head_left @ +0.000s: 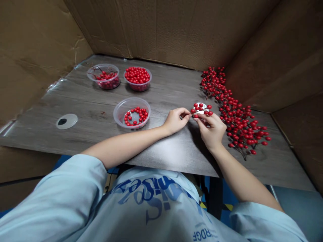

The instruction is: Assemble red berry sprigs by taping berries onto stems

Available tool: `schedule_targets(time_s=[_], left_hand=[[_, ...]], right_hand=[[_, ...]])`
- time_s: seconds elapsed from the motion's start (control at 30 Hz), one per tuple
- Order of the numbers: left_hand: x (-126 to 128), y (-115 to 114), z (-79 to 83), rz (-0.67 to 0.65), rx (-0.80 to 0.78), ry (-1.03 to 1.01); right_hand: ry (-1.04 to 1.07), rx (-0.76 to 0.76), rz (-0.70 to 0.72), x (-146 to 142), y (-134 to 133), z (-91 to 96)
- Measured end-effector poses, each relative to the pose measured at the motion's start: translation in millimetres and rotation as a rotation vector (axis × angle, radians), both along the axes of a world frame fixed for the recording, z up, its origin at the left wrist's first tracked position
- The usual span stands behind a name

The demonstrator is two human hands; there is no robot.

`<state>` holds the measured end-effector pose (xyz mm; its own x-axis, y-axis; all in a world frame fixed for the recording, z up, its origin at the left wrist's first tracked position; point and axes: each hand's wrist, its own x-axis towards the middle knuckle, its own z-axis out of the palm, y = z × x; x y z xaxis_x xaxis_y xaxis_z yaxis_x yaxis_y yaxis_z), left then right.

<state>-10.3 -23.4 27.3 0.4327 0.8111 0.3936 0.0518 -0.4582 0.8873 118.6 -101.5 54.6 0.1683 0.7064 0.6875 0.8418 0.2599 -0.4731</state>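
Both hands meet over the middle right of the grey wood table (101, 111). My left hand (175, 120) pinches the thin stem of a small sprig of red berries (201, 110). My right hand (211, 129) is closed on the same sprig from below, its fingertips among the berries. Just left of my hands stands a clear plastic bowl (132, 112) with a ring of loose red berries in it. To the right lies a long heap of red berry branches (234, 114).
At the back left stand two more clear bowls, one with stems and berries (103, 76), one full of loose berries (137, 78). A round cable hole (66, 121) sits at the left. Cardboard walls (176, 30) close in the table on three sides.
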Motion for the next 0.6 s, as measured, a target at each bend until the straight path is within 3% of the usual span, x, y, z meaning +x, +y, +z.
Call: schedule_targets(time_s=[0.6], left_hand=[[-0.2, -1.9, 1.8, -0.002, -0.033, -0.022]], right_hand=[[0.066, 0.013, 0.021, -2.0, 2.4, -2.1]])
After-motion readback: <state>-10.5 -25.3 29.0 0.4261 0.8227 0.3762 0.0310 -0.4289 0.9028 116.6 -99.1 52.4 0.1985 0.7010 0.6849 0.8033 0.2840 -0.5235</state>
